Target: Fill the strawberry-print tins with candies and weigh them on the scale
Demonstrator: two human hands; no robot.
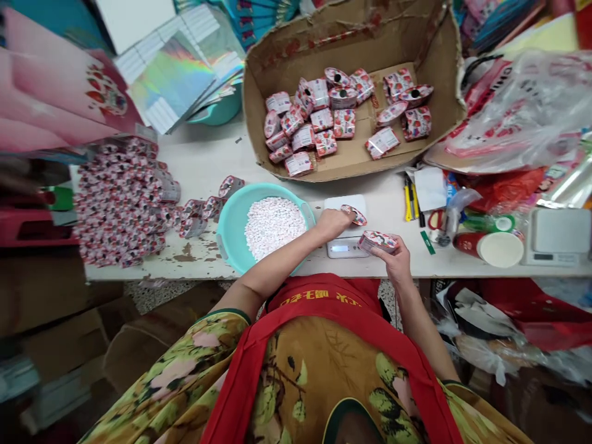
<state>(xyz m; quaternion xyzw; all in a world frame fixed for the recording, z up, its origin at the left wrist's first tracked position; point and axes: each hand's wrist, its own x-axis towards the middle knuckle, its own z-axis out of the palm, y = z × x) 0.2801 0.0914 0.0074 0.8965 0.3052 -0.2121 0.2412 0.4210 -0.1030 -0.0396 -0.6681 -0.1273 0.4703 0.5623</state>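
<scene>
White table (203,148), paint worn off in patches. Clock centred on the scale (337,248), 12 pointing away from the wearer. Box (398,40) at 12, loose packs (344,123) inside. Basin (234,231) of white pellets (275,225) at 9; dense pile (120,209) of packs farther out, same bearing. Knives (409,200) near 2–3.

Left hand (333,225): fingertips pinched on the near-left end of the left pack (358,216), over the scale's platform; whether the pack rests there, cannot tell. Right hand (398,258): thumb and fingers closed around the 4 o'clock end of the right pack (379,240), at the scale's right edge, printed oval face up, dark spot mid-face.

Handling, my judgement: light, thin-walled, glossy, so slightly slippery; would dent under a hard squeeze. Best hold: side walls, clear of that spot. If it's an opening, tipping could spill contents.
</scene>
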